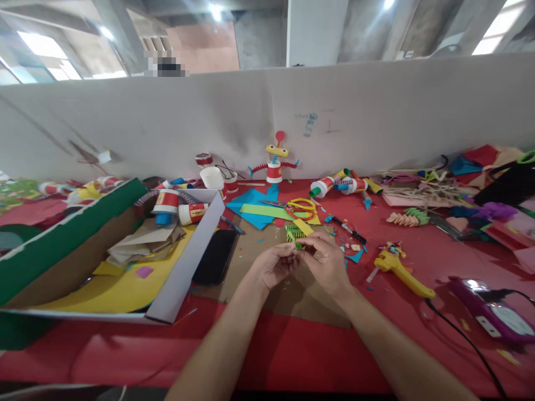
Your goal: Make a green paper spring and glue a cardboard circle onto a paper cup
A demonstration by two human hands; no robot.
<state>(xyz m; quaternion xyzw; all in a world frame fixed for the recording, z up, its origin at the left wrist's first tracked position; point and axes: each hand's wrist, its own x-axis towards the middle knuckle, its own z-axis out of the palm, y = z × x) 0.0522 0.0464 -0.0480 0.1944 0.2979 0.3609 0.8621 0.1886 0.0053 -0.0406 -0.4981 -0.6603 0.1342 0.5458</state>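
Both bare forearms [234, 328] angle inward, left hand [273, 264] and right hand [328, 262] close together, fingers [311, 243] bent.

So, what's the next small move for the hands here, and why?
Probably pinch the green paper to firm its folds: it looks pleated, and the left hand and right hand meet at its near end with their fingertips close together. The fingers hide part of it, so I can't tell how crisp those folds are.

Bright windows [44, 45] and ceiling lights [216, 11] glow beyond a grey partition wall [175, 114].
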